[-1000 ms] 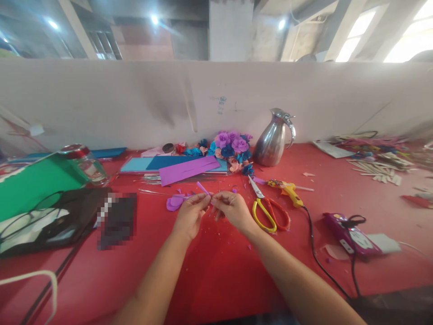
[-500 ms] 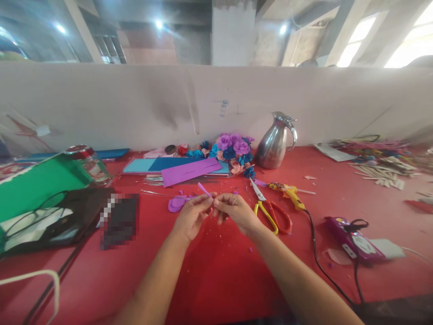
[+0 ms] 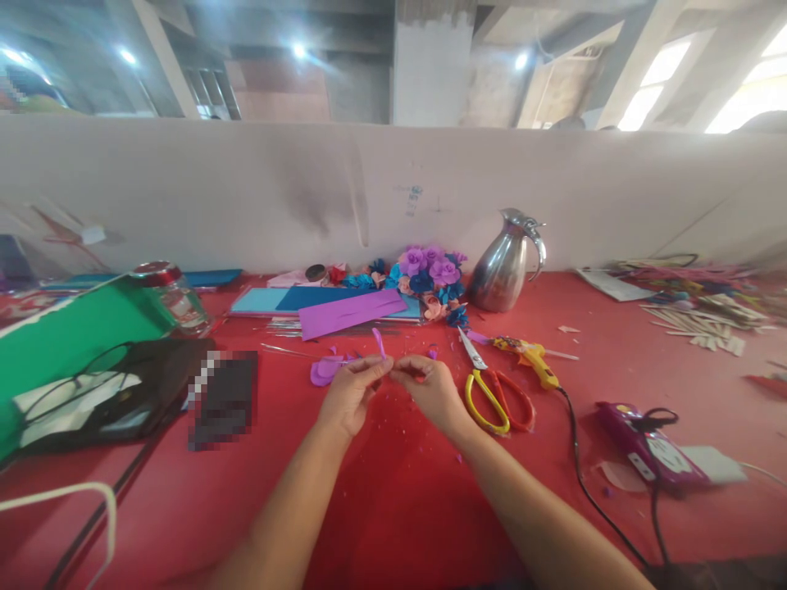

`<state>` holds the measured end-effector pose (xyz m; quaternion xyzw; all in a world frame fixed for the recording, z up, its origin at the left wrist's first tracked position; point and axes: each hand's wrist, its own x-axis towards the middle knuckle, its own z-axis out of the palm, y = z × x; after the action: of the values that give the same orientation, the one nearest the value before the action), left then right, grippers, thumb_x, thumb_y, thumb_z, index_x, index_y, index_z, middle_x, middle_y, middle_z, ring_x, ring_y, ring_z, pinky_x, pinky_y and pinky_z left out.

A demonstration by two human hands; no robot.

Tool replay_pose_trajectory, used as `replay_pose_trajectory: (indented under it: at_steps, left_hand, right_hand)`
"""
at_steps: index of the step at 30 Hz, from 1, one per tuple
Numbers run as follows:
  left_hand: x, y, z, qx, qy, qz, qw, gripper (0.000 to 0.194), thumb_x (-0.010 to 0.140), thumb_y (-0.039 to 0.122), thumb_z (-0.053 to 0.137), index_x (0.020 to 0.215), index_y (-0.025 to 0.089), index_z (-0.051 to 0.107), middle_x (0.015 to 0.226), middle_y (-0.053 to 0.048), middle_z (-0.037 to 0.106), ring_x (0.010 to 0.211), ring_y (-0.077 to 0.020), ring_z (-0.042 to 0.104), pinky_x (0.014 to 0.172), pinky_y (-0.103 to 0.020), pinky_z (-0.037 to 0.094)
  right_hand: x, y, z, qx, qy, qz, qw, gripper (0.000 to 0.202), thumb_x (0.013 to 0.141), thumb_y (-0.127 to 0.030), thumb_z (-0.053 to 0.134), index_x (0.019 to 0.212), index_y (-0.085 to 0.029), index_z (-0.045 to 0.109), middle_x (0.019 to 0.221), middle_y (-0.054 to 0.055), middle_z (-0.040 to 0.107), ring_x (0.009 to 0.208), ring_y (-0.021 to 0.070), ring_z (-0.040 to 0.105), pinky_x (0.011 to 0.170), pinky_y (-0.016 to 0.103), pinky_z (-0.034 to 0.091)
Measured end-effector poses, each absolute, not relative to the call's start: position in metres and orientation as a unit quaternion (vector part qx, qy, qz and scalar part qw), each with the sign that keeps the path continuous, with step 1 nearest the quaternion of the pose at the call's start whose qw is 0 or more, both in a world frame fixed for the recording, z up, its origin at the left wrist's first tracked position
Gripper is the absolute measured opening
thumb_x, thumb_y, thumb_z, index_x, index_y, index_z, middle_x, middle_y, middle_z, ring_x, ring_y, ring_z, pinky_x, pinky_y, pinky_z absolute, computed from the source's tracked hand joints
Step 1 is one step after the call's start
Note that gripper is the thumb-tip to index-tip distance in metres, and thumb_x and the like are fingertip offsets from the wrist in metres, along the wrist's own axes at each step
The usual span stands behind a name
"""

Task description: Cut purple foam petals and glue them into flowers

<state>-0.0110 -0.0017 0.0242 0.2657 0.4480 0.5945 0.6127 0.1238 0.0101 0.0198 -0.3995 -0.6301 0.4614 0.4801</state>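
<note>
A narrow purple paper strip [image 3: 379,342] stands up from between the fingertips of my left hand [image 3: 352,392], which is closed on it. My right hand [image 3: 429,392] meets it at the strip's lower end, thumb and forefinger pinched; what lies between them is too small to make out. Cut purple paper petals [image 3: 324,372] lie on the table just left of my left hand. Scissors [image 3: 492,393] with one yellow and one red handle rest open beside my right hand. A larger purple paper sheet [image 3: 353,313] lies beyond both hands.
Paper flowers [image 3: 434,279] are bunched at the back, near a steel jug [image 3: 507,262]. On the right are a yellow glue gun [image 3: 541,365] with a black cord and a purple power box [image 3: 652,451]. A glass jar [image 3: 178,303] and a pixelated dark object [image 3: 226,401] sit left.
The purple strip has swung from leaning left to nearly upright. My right hand's fingers have shifted slightly at its base. The whole view has moved a little.
</note>
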Motion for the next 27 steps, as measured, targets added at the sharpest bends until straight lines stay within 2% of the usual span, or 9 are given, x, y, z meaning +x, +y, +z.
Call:
replay_pose_trajectory:
  at_steps: [5,11,15,21,24,27]
  left_hand:
    - [-0.0106,-0.0022,0.0271,0.280,0.455,0.580,0.615,0.035,0.041,0.027,0.087,0.072,0.016,0.075,0.070,-0.004,0.070,0.063,-0.0101,0.054,0.059,-0.022,0.039]
    - [-0.0100,-0.0029,0.0284,0.339,0.453,0.600,0.565,0.025,0.049,0.029,0.084,0.069,0.016,0.075,0.070,-0.004,0.070,0.066,-0.0116,0.053,0.067,-0.025,0.040]
    - [-0.0120,-0.0026,0.0272,0.349,0.454,0.594,0.565,0.025,0.052,0.031,0.083,0.071,0.016,0.076,0.069,-0.004,0.069,0.062,-0.0109,0.049,0.063,-0.024,0.038]
    - [-0.0164,-0.0016,0.0269,0.339,0.422,0.580,0.608,0.026,0.051,0.028,0.084,0.074,0.016,0.076,0.068,-0.005,0.069,0.062,-0.0104,0.051,0.063,-0.024,0.039]
    - [-0.0172,-0.0007,0.0295,0.318,0.419,0.585,0.617,0.029,0.049,0.027,0.085,0.074,0.016,0.076,0.068,-0.004,0.068,0.062,-0.0110,0.052,0.062,-0.024,0.039]
    - [-0.0184,-0.0004,0.0315,0.309,0.410,0.591,0.623,0.029,0.054,0.034,0.083,0.075,0.015,0.075,0.067,-0.004,0.067,0.061,-0.0104,0.052,0.059,-0.023,0.039]
  right_hand:
    - [0.1258,0.0073,0.0207,-0.415,-0.654,0.435,0.458,0.016,0.076,-0.030,0.057,0.071,-0.018,0.065,0.069,0.002,0.067,0.065,0.0158,0.058,0.065,0.027,0.043]
    - [0.1256,0.0061,0.0202,-0.416,-0.682,0.408,0.442,0.012,0.076,-0.024,0.052,0.071,-0.018,0.062,0.068,0.001,0.064,0.063,0.0139,0.055,0.062,0.025,0.040]
    - [0.1268,0.0085,0.0205,-0.367,-0.643,0.510,0.439,0.008,0.071,-0.024,0.056,0.067,-0.018,0.058,0.063,-0.002,0.057,0.059,0.0116,0.049,0.060,0.025,0.038]
    - [0.1300,0.0092,0.0248,-0.312,-0.543,0.666,0.405,0.023,0.065,-0.037,0.069,0.066,-0.017,0.057,0.060,-0.003,0.054,0.057,0.0087,0.044,0.061,0.024,0.034]
    - [0.1306,0.0089,0.0263,-0.312,-0.512,0.697,0.394,0.031,0.061,-0.042,0.074,0.068,-0.016,0.059,0.061,-0.003,0.055,0.055,0.0078,0.043,0.060,0.024,0.032]
    - [0.1305,0.0089,0.0266,-0.316,-0.508,0.696,0.396,0.033,0.060,-0.044,0.075,0.067,-0.016,0.059,0.060,-0.004,0.054,0.055,0.0077,0.043,0.059,0.024,0.032]
